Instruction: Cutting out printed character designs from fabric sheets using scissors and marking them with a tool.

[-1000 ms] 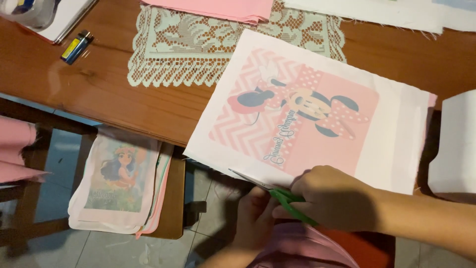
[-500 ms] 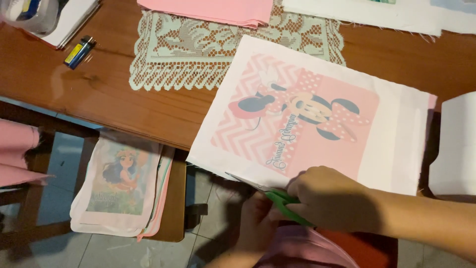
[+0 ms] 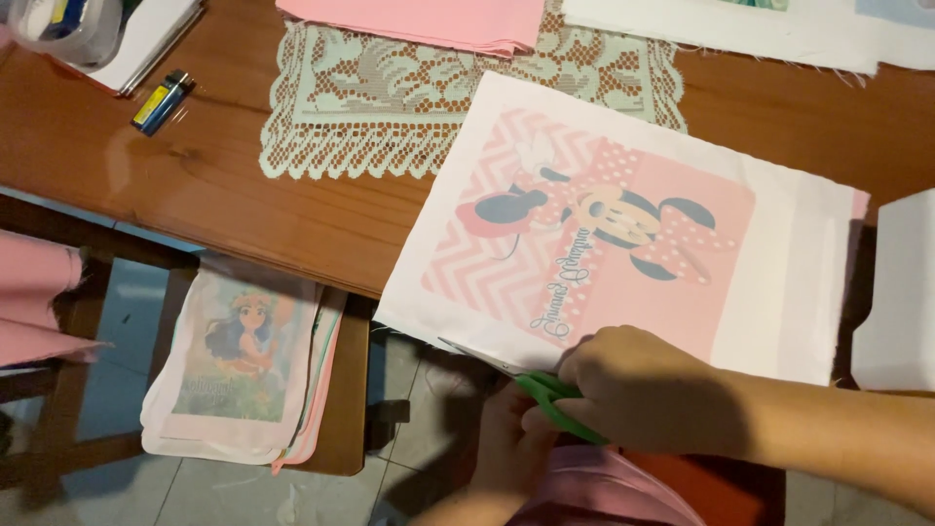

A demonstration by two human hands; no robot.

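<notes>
A white fabric square [image 3: 789, 282] printed with a pink cartoon mouse picture lies on the wooden table [image 3: 224, 185], its near edge hanging over the table's front. My right hand [image 3: 648, 394] grips green-handled scissors [image 3: 545, 394], whose blades reach left along the fabric's near edge. My left hand [image 3: 511, 448] sits just below, under the scissors and the fabric edge; what its fingers hold is hidden.
A lace doily [image 3: 429, 97] with folded pink cloth [image 3: 429, 19] lies at the back. A blue-and-yellow lighter [image 3: 161, 100] lies at left. A stack of printed fabric pieces [image 3: 239, 365] rests on a chair below. White cloth [image 3: 901, 292] lies at right.
The view has shifted slightly; the scissors and my right hand have crept left along the fabric's near edge.
</notes>
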